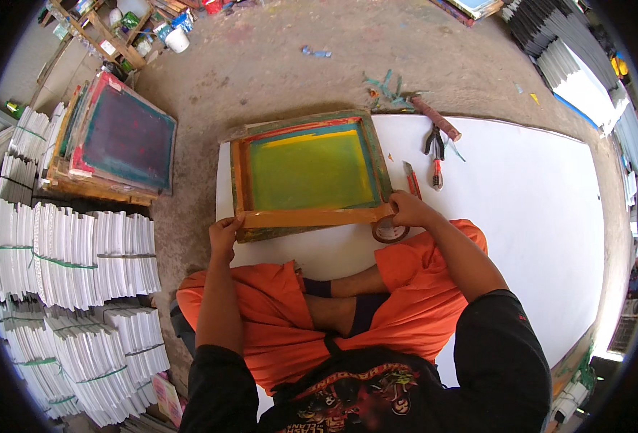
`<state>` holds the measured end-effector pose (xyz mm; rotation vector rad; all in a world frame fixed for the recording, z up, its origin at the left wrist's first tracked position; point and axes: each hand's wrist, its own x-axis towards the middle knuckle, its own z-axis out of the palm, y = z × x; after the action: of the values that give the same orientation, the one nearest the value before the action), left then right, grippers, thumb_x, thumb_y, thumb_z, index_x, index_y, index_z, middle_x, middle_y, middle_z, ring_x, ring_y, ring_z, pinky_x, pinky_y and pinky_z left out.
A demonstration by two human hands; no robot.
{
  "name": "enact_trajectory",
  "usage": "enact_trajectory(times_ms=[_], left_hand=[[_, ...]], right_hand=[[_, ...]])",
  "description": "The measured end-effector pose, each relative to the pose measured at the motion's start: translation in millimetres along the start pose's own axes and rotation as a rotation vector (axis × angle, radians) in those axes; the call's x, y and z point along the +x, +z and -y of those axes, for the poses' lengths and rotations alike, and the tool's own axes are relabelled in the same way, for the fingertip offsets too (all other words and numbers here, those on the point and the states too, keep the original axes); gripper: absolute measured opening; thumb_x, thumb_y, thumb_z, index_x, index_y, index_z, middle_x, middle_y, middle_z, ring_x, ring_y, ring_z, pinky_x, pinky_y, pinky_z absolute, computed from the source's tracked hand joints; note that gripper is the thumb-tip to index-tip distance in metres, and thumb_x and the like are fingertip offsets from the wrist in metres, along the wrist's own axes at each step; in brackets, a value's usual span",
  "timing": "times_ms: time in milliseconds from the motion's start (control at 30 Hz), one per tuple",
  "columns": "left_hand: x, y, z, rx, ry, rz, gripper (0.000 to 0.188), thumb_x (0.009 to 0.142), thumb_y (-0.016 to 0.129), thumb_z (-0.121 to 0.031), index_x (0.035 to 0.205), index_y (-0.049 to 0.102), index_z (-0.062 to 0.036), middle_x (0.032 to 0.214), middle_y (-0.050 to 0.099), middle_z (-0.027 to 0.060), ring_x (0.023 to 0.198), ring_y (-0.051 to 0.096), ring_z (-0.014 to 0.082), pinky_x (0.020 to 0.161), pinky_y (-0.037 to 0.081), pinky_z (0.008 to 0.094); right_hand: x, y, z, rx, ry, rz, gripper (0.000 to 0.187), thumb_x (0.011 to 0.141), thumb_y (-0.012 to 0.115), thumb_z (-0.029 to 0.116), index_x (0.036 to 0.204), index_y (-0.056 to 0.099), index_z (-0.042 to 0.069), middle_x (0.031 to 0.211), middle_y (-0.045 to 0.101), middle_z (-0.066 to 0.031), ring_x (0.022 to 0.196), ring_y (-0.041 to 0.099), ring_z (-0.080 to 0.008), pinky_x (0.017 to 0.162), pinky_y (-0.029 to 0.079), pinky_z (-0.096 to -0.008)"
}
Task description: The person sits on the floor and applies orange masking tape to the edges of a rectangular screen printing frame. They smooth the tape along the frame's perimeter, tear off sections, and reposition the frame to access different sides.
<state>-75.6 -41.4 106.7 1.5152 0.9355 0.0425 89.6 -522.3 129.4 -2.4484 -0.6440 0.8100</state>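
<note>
In the head view, the screen frame (312,169) lies directly ahead, long axis left to right. The left hand (224,234) pinches the tape strip (312,216) at the near-left corner; the right hand (410,210), equally near, curls at the near-right corner by the tape roll (392,237), exact hold unclear.

This looks like a workshop, most likely for screen printing. A paint-stained mesh frame (312,169) lies at centre, with more stacked frames (128,137) at upper left. String-tied bundles of white sheets (92,249) fill the left side; a white bucket (177,40) stands near the top left. Pliers (437,155) and a cutter (412,180) lie right of centre, and the bare floor (247,65) is stained.
</note>
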Motion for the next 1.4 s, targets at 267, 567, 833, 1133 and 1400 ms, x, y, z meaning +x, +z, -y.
enact_trajectory(times_ms=[267, 567, 833, 1133, 1400], left_hand=[[-11, -1, -15, 0.101, 0.077, 0.009, 0.046, 0.086, 0.084, -0.030, 0.113, 0.074, 0.0059, 0.092, 0.073, 0.0082, 0.092, 0.065, 0.0162, 0.097, 0.045, 0.0363], [-10, -7, -1, -0.010, 0.119, 0.016, 0.035, 0.087, 0.083, -0.023, 0.104, 0.075, 0.0065, 0.088, 0.073, 0.0071, 0.083, 0.063, 0.0142, 0.088, 0.047, 0.0313], [-8, -16, 5, 0.123, 0.094, -0.069, 0.034, 0.085, 0.084, -0.023, 0.100, 0.076, 0.0070, 0.082, 0.073, 0.0063, 0.075, 0.062, 0.0135, 0.074, 0.049, 0.0288], [-15, -6, 5, 0.316, 0.060, -0.086, 0.034, 0.084, 0.086, -0.026, 0.093, 0.078, 0.0057, 0.078, 0.072, 0.0068, 0.070, 0.062, 0.0135, 0.068, 0.049, 0.0286], [-3, -11, 26, 0.291, 0.085, -0.156, 0.035, 0.082, 0.087, -0.026, 0.092, 0.078, 0.0064, 0.074, 0.071, 0.0070, 0.068, 0.062, 0.0133, 0.064, 0.048, 0.0282]], right_hand=[[-32, -45, 41, 0.121, 0.035, -0.216, 0.040, 0.069, 0.082, 0.011, 0.102, 0.062, 0.000, 0.104, 0.070, -0.0172, 0.094, 0.069, -0.0330, 0.083, 0.055, -0.0402], [-32, -67, 30, -0.048, -0.106, -0.128, 0.048, 0.071, 0.090, 0.024, 0.112, 0.069, 0.010, 0.091, 0.073, -0.0093, 0.079, 0.073, -0.0258, 0.079, 0.058, -0.0412], [-31, -47, -22, -0.076, -0.279, -0.290, 0.056, 0.065, 0.090, 0.042, 0.110, 0.070, 0.016, 0.100, 0.075, -0.0101, 0.093, 0.072, -0.0337, 0.083, 0.055, -0.0465], [-37, -46, -23, -0.563, -0.114, -0.132, 0.060, 0.065, 0.084, 0.058, 0.109, 0.071, 0.019, 0.096, 0.074, -0.0043, 0.093, 0.071, -0.0274, 0.090, 0.048, -0.0455], [-31, -24, -25, -0.228, -0.018, -0.115, 0.046, 0.090, 0.063, 0.056, 0.107, 0.073, 0.015, 0.098, 0.075, -0.0110, 0.093, 0.071, -0.0341, 0.082, 0.055, -0.0473]])
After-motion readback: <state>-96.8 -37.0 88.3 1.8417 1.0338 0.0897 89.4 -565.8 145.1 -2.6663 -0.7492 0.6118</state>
